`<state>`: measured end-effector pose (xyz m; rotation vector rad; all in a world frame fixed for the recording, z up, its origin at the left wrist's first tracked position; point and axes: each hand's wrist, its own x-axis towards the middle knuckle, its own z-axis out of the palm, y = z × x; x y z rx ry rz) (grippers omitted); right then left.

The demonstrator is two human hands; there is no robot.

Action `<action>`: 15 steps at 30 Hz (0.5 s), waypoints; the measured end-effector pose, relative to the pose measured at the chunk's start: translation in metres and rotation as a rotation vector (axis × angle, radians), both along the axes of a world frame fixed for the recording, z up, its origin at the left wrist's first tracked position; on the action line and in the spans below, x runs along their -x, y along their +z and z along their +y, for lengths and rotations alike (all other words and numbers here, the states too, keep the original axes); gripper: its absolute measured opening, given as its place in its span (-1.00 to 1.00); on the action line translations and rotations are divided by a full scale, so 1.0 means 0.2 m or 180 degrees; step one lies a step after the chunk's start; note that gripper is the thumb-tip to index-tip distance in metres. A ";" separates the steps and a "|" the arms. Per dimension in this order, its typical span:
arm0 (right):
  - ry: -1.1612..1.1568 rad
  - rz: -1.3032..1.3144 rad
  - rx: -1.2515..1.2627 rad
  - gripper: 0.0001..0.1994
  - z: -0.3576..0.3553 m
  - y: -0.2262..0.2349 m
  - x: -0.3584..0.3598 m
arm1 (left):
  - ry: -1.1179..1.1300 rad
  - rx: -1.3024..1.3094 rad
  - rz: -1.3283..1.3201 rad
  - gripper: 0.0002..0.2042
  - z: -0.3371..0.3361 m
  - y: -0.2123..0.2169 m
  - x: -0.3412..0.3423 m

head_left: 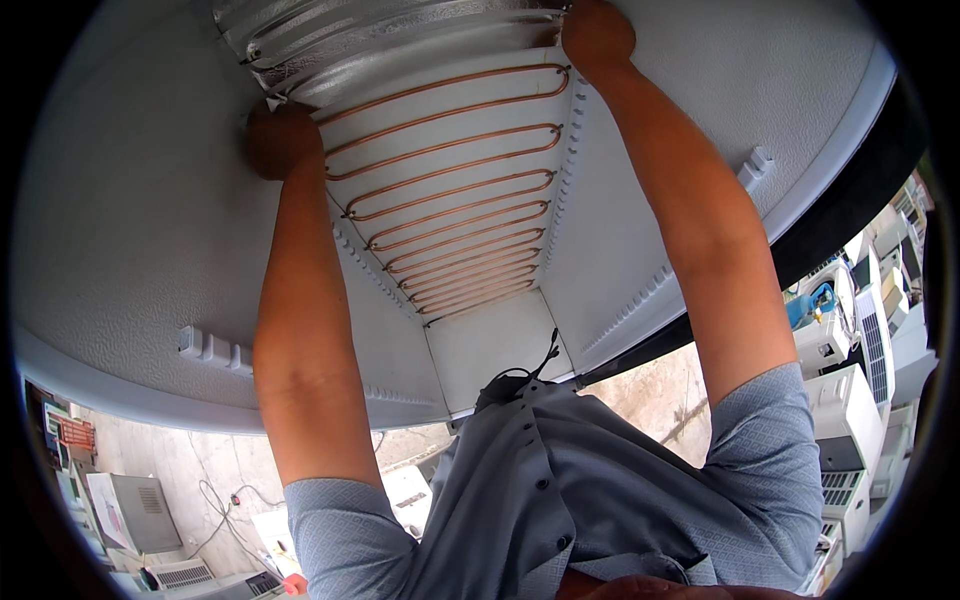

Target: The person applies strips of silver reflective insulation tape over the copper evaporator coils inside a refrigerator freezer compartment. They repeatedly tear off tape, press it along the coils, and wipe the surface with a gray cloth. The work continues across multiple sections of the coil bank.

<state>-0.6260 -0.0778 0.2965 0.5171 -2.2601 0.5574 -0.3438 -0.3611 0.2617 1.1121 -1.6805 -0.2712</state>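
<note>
Left hand point(283, 140), upper left of frame, and right hand point(597, 35), top centre, both press on the foil-covered panel point(380, 40) inside a white refrigerator cabinet point(130, 230); finger spread cannot be told. Copper coil tubing point(450, 190) runs between forearms. White appliance casings point(850, 400) stack at right edge.

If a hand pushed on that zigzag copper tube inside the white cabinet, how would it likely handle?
The copper tube looks thin and runs in long unsupported loops, so it would probably bend or kink rather than spring back. It lies flat against the white back panel, so it likely would not slide. The foil sheet above looks crinkled and easily torn.
</note>
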 end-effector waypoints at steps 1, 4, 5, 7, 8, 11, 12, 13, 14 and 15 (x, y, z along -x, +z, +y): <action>-0.0078 -0.0015 -0.0096 -0.76 0.02 0.01 0.02 | -0.0083 -0.0009 0.0031 -0.69 0.05 0.01 0.00; -0.0148 0.0054 -0.0216 -0.79 0.03 0.04 0.05 | -0.0266 0.0063 0.0313 -0.67 0.13 0.01 -0.03; -0.0105 0.0149 -0.0162 -0.79 0.03 0.04 0.05 | -0.0327 0.0138 0.0527 -0.66 0.10 -0.03 -0.03; 0.0214 0.0472 -0.0014 -0.79 0.02 0.07 -0.02 | -0.0516 0.0618 0.0641 -0.67 0.10 -0.03 -0.02; 0.0491 0.0691 0.0069 -0.79 -0.02 0.05 -0.10 | -0.0639 0.1011 0.0526 -0.68 0.15 -0.04 0.01; 0.1600 0.1137 0.0160 -0.79 -0.11 0.02 -0.37 | -0.1107 0.2067 -0.0300 -0.73 0.31 0.03 0.13; 0.1789 0.0936 -0.0002 -0.81 -0.17 -0.01 -0.42 | -0.1441 0.2237 -0.0518 -0.74 0.35 0.07 0.16; 0.2056 0.1140 0.0024 -0.82 -0.25 -0.05 -0.46 | -0.1541 0.2245 -0.0653 -0.75 0.35 0.10 0.17; 0.2271 0.1083 -0.0139 -0.82 -0.31 -0.08 -0.50 | -0.1637 0.2249 -0.0807 -0.75 0.31 0.09 0.19; 0.2367 0.1059 -0.0141 -0.82 -0.35 -0.10 -0.54 | -0.1741 0.2244 -0.0971 -0.75 0.28 0.07 0.20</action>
